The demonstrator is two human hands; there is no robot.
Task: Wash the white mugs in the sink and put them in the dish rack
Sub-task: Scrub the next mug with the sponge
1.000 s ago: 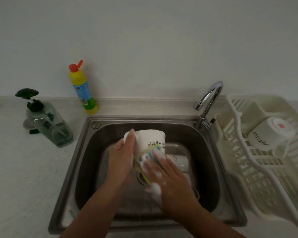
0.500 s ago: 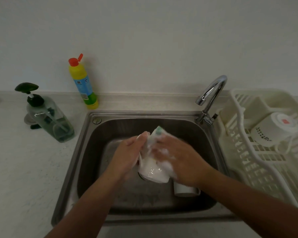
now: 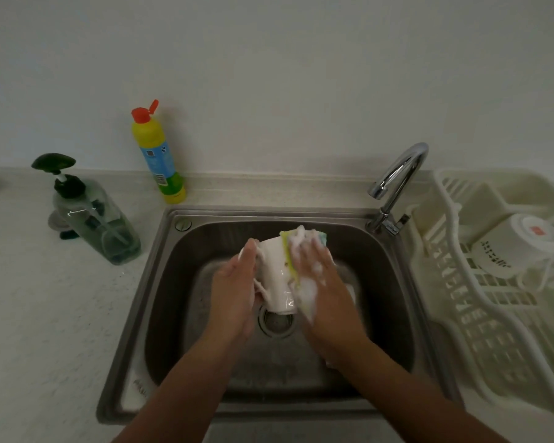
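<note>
No word or number is clear enough to read. The yellow bottle (image 3: 155, 148), at 10 o'clock from the sink (image 3: 381, 282), carries a blue label with a blurred barcode patch. The mug (image 3: 506, 247) in the dish rack (image 3: 480, 314), at 3 o'clock, shows small dark print lines and a red square mark on its base.

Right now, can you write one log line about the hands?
step: scrubbing | left hand: holds white mug over sink | right hand: holds soapy sponge against it | dish rack: second mug inside
</note>
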